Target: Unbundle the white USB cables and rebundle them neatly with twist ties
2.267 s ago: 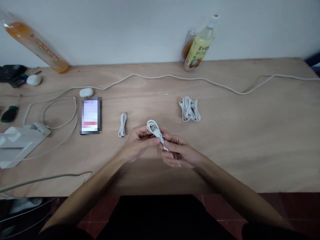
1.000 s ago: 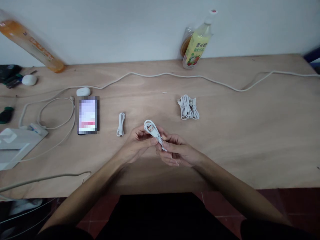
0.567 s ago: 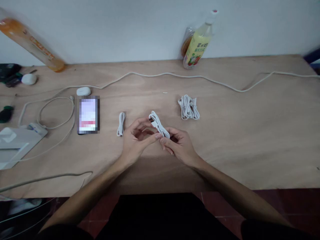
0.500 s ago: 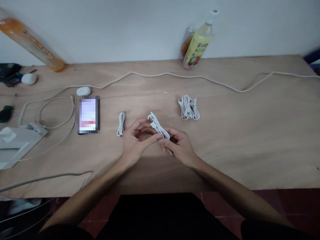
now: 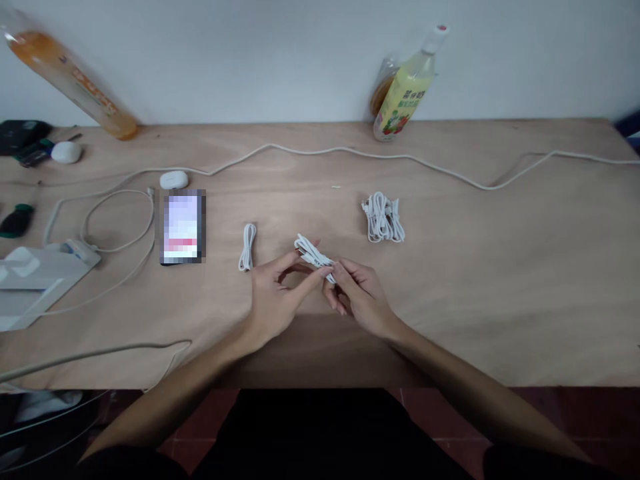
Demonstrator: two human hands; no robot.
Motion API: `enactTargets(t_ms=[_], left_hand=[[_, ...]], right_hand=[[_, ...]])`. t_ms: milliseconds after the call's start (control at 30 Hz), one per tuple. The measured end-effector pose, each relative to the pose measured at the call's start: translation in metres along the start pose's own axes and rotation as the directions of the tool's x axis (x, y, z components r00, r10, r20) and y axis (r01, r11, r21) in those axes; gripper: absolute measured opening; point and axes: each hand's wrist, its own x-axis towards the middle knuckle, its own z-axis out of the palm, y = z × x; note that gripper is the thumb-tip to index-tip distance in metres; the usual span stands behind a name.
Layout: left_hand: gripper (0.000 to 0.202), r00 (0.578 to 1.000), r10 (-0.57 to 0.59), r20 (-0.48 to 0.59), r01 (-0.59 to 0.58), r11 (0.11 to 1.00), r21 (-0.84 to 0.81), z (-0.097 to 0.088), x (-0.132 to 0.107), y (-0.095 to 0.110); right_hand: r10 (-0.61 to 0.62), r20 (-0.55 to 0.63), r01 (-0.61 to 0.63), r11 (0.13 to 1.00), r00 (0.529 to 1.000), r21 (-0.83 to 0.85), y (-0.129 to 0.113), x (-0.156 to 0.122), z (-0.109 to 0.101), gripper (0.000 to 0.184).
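Observation:
A small folded white USB cable (image 5: pixel 313 253) is held low over the wooden table (image 5: pixel 500 267), near its middle. My right hand (image 5: pixel 360 297) pinches the near end of that bundle between thumb and fingers. My left hand (image 5: pixel 275 293) has its fingers partly spread, with the fingertips touching the bundle from the left. A second small coiled white cable (image 5: pixel 247 247) lies on the table just left of my hands. A larger pile of white cables (image 5: pixel 383 218) lies behind and to the right.
A phone (image 5: pixel 183 227) and a white earbud case (image 5: pixel 174 179) lie at left. A long white cord (image 5: pixel 350 155) crosses the back of the table. A yellow-labelled bottle (image 5: pixel 405 93) and an orange bottle (image 5: pixel 75 73) lean against the wall. A white charger with looped cable (image 5: pixel 80 250) sits at far left.
The cable bundle has come down from in front of me to just above the table and farther away. My left hand's fingers have loosened and spread, while my right hand keeps its pinch.

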Motion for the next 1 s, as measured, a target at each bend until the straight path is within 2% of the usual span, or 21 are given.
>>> enactTargets(t_ms=[133,333,467,767,1000], left_hand=[[0.013,0.997,0.069,0.033,-0.072,0.994,0.087,-0.001,-0.002,-0.001],[0.028,0.988,0.135,0.078,-0.147,0.972,0.182,-0.004,-0.003,-0.002],[0.029,0.974,0.19,0.125,-0.214,0.951,0.224,-0.006,-0.002,-0.004],[0.021,0.89,0.353,0.287,-0.439,0.832,0.338,-0.018,0.004,-0.002],[0.024,0.854,0.383,0.352,-0.506,0.771,0.387,-0.022,0.006,-0.002]], right_hand=[[-0.002,-0.007,0.002,1.0,1.0,-0.016,0.0,-0.001,0.001,0.051],[0.003,-0.036,-0.004,1.0,0.999,-0.029,-0.001,-0.001,0.003,0.054],[0.009,-0.025,-0.01,0.999,1.0,-0.033,-0.006,-0.001,0.003,0.055],[0.009,0.027,-0.007,0.997,1.0,-0.071,-0.007,0.0,-0.003,0.052],[0.057,0.086,-0.054,0.998,0.995,-0.029,-0.008,0.001,-0.007,0.051]])
